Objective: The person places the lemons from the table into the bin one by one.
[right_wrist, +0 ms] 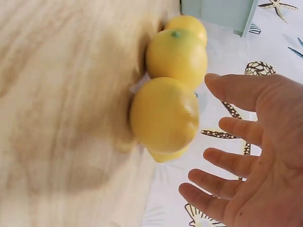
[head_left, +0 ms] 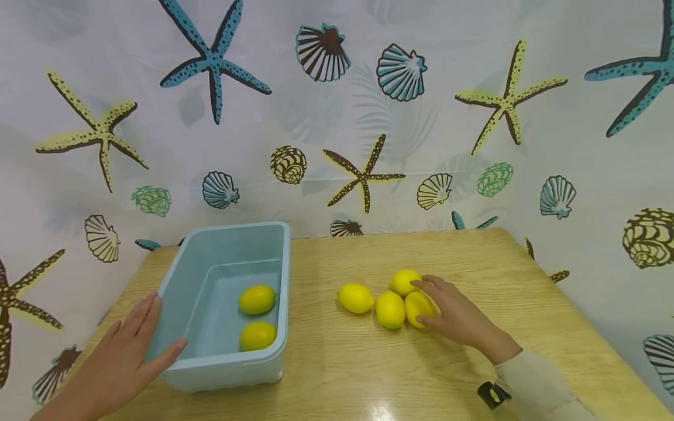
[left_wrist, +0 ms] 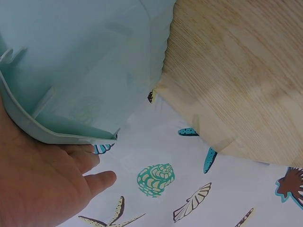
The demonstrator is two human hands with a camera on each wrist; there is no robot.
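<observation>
Beside the nearest lemon [head_left: 419,309] of a small group, my right hand [head_left: 457,311] hovers with fingers spread and nothing in them. Close by lie a lemon [head_left: 390,310] in front, a lemon [head_left: 405,282] behind and another lemon [head_left: 355,298] slightly apart to the left. In the right wrist view the palm faces a lemon [right_wrist: 164,116], a gap between them. My left hand [head_left: 123,351] rests with extended fingers on the rim of a light blue plastic bin [head_left: 285,280]. Inside the bin, a lemon [head_left: 257,299] and a second lemon [head_left: 257,336] lie at its right side.
The bin stands at the left of a wooden table [head_left: 337,362]. A curtain [head_left: 326,117] printed with starfish and shells hangs behind the table and along its sides. A small black tag [head_left: 494,395] shows at the right sleeve [head_left: 542,383].
</observation>
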